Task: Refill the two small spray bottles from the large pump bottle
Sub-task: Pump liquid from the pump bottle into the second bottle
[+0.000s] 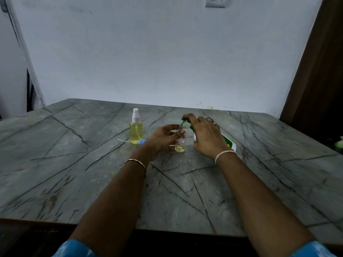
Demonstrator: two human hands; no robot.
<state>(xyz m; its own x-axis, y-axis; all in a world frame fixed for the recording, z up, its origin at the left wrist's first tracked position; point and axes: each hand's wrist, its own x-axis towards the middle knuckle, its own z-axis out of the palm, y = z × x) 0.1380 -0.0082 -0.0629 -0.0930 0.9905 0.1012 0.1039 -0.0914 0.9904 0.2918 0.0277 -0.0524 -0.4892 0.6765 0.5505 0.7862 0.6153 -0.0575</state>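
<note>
Head view: on the grey veined tabletop [92, 164], the left hand [163, 140] has its fingers [182, 131] curled around an uncapped small spray bottle [180, 144], standing upright near centre with a little yellow liquid at its base and a red-edged label. The right hand [206, 138] is closed over the large pump bottle [229, 143], tilted leftward, its green nozzle [183, 123] meeting the small bottle's open neck. To the left, well apart, a second small spray bottle [136, 128] stands capped and mostly full. A detached spray head with blue collar [142, 142] lies just beside its base.
</note>
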